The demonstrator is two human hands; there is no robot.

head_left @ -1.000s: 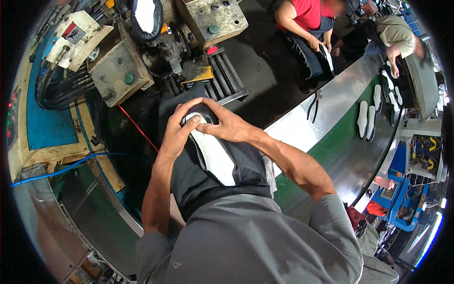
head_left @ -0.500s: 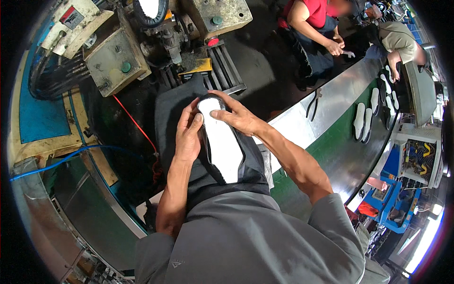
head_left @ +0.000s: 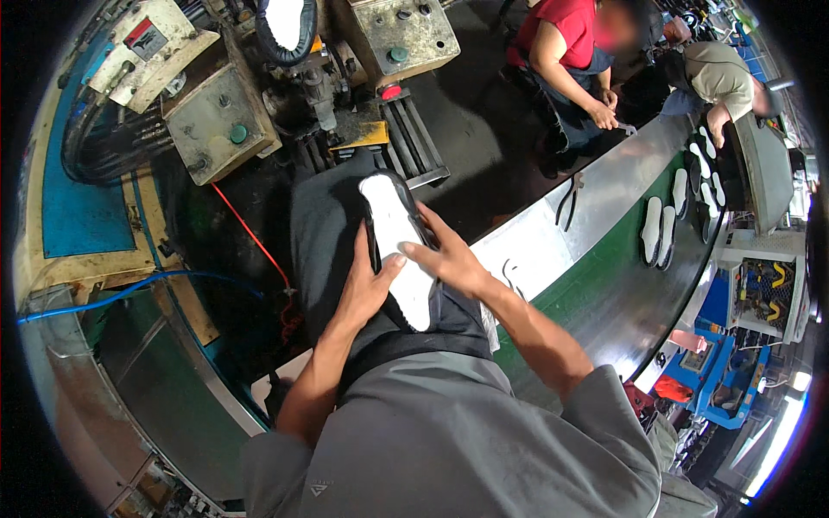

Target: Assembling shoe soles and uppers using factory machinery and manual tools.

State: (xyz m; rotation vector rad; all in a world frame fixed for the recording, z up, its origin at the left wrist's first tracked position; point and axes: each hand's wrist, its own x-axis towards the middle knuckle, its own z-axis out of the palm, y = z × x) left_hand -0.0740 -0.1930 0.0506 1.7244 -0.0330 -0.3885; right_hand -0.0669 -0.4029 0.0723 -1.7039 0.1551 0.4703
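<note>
A black shoe upper with a white sole-side bottom [head_left: 399, 229] lies bottom up over my lap, its long axis running away from me. My left hand [head_left: 367, 281] grips its left side, the thumb on the white bottom near the middle. From the right, my right hand [head_left: 451, 259] wraps its edge, with its thumb pressed on the white surface close to the other thumb. The fingers under the shoe are partly hidden. A dark apron [head_left: 324, 229] covers my legs beneath it.
Ahead stands a machine with a control box [head_left: 220, 121] and another white-bottomed shoe [head_left: 287, 26]. Pliers [head_left: 568, 203] lie on the metal ledge beside a green conveyor [head_left: 561, 315] carrying several shoes [head_left: 658, 233]. Two people work at the far right. A blue hose [head_left: 155, 278] crosses the left.
Both my hands have slid from the shoe's far end down to its middle. The shoe has turned and tilted, and its far end now shows uncovered.
</note>
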